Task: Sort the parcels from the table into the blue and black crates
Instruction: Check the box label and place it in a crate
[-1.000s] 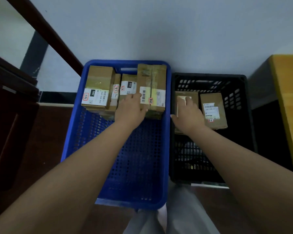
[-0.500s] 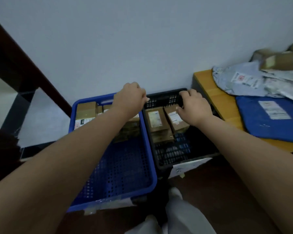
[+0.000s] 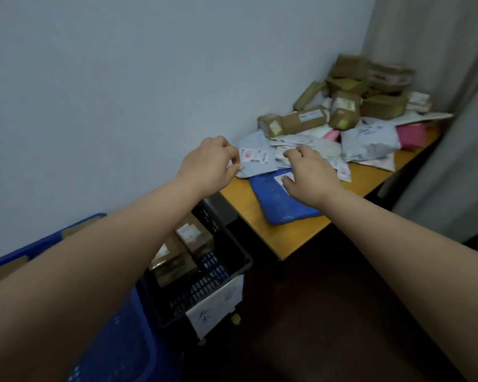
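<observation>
Both hands are now lifted away from the crates and stretched out toward the table, where half a second ago they were poised over the crate rims. At the far left, the blue crate (image 3: 116,343) is seen on the floor, largely hidden behind the left forearm, with cardboard boxes just visible at its back edge. Beside it, the black crate (image 3: 226,260) is seen with two brown boxes (image 3: 185,249) inside. The left hand (image 3: 209,168) is held over the near corner of the wooden table (image 3: 295,235), fingers loosely curled, nothing gripped; a grey mailer bag (image 3: 255,159) lies just past its fingertips. The right hand (image 3: 309,175) is spread with relaxed fingers over a blue parcel (image 3: 279,204); whether it is touched cannot be told. Further right, more grey and pink bags and a pile of cardboard boxes (image 3: 342,106) are heaped against the wall.
</observation>
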`<state>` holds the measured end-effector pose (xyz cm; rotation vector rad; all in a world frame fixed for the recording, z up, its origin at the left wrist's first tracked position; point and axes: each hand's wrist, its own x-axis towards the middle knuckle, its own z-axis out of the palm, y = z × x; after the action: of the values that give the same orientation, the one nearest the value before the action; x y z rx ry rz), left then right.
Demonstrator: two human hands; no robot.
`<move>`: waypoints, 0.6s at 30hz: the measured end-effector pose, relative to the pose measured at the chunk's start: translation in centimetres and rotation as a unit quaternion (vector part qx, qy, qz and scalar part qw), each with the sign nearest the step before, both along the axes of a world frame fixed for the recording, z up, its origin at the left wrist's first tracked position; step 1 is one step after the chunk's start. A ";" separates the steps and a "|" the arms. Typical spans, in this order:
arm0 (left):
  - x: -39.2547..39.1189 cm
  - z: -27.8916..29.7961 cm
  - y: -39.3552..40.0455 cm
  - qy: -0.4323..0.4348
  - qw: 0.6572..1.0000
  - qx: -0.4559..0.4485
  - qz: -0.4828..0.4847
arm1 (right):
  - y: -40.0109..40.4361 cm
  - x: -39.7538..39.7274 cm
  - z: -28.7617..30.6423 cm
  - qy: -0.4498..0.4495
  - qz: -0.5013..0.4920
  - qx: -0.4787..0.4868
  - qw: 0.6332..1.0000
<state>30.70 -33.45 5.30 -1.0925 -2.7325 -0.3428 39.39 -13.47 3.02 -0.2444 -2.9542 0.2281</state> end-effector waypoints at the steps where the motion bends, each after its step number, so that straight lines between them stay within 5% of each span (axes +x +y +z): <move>1: 0.5 0.0 2.8 -0.002 1.000 0.002 -0.011 | 2.5 0.8 0.2 0.001 -0.013 0.005 1.000; 9: 4.1 -1.1 22.7 -0.028 0.994 -0.004 -0.106 | 20.5 7.5 1.3 -0.005 -0.098 0.022 0.995; 18: 4.2 -3.8 32.9 -0.095 0.987 -0.056 -0.117 | 29.7 9.5 -2.4 -0.031 -0.133 -0.030 0.990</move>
<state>34.88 -0.59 1.52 -1.4896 -2.8206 -0.3455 48.84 16.20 0.64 -0.6604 -2.9354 0.2778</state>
